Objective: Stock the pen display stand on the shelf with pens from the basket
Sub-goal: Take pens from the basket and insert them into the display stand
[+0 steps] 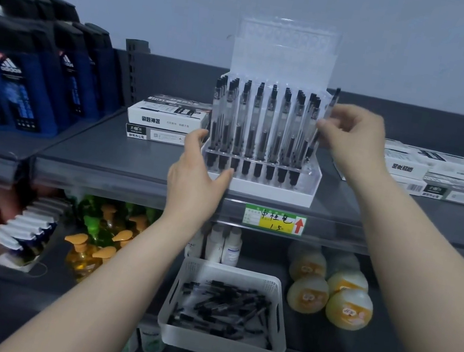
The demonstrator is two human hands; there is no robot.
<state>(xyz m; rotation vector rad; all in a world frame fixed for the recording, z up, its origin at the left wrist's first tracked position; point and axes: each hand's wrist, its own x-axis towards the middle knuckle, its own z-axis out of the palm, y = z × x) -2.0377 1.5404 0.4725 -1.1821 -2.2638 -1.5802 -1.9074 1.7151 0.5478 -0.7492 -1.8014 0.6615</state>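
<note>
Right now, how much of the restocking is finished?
Mostly done: the pen display stand already holds rows of upright pens. In hand: the right hand holds one pen at the stand's right edge while the left hand steadies its base. Left: many pens lie in the basket.

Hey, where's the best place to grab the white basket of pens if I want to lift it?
Probably by the slot handles in the short end walls of the white basket, one hand from each side. Its open top is full of loose pens, so keep it level.
</note>
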